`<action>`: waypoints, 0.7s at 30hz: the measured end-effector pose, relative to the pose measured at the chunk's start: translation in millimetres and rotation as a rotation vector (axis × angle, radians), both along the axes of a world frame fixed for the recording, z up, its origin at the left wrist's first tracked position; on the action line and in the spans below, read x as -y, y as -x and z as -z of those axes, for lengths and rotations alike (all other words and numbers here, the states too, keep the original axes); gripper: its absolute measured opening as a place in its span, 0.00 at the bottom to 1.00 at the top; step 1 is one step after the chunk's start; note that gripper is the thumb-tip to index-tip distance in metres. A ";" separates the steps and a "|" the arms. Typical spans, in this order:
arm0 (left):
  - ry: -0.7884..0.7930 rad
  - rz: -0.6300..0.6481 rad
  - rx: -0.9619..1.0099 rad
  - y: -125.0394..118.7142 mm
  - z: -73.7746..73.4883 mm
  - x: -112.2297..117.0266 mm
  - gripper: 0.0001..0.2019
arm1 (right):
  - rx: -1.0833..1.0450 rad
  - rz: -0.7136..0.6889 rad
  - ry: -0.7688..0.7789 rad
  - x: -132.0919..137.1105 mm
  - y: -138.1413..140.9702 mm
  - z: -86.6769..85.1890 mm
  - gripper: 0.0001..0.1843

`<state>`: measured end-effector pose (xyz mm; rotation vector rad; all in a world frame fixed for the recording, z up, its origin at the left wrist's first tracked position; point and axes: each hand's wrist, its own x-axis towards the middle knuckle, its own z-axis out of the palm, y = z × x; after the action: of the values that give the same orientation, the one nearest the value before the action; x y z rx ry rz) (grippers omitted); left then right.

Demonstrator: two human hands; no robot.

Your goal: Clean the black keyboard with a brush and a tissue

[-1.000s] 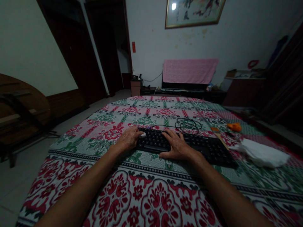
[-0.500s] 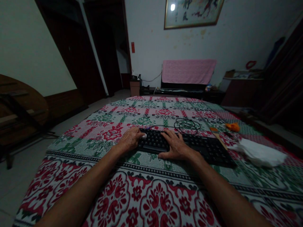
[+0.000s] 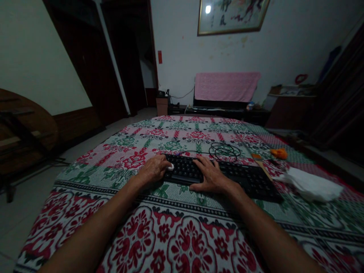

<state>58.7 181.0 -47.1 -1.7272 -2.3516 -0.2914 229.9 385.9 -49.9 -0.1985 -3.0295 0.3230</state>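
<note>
A black computer keyboard [image 3: 184, 171] lies on the patterned cloth in front of me. My left hand [image 3: 156, 167] is at its left end, fingers pinched round a small white wad [image 3: 171, 167] that looks like tissue and rests against the keys. Most of the wad is hidden by the fingers. Across the middle of the keyboard lies my right hand [image 3: 212, 175], its fingers spread over the keys and its thumb stretched along the front edge. Behind the keyboard a black cable [image 3: 224, 151] lies loosely coiled.
Right of the keyboard are a flat brush [image 3: 263, 167] with a wooden handle, an orange bundle [image 3: 279, 153] and crumpled white tissue [image 3: 313, 184]. The floral cloth [image 3: 187, 235] spreads under everything. Farther back stands a low cabinet with a pink towel [image 3: 227, 86] above it.
My left hand has slid slightly left and towards me with the white wad, along the keyboard's left end. The right hand stays in place.
</note>
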 end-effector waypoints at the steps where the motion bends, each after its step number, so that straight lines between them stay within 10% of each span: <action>1: 0.001 0.013 0.005 0.3 -1.5 0.8 0.15 | 0.004 0.002 0.001 0.1 0.0 0.0 0.59; 21: -0.034 -0.003 0.028 -7.2 -1.0 -3.8 0.16 | -0.010 -0.016 0.009 0.6 -0.5 -1.8 0.58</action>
<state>65.9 184.8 -46.1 -1.7155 -2.3543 -0.3553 230.4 385.4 -48.1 -0.1736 -3.0222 0.3372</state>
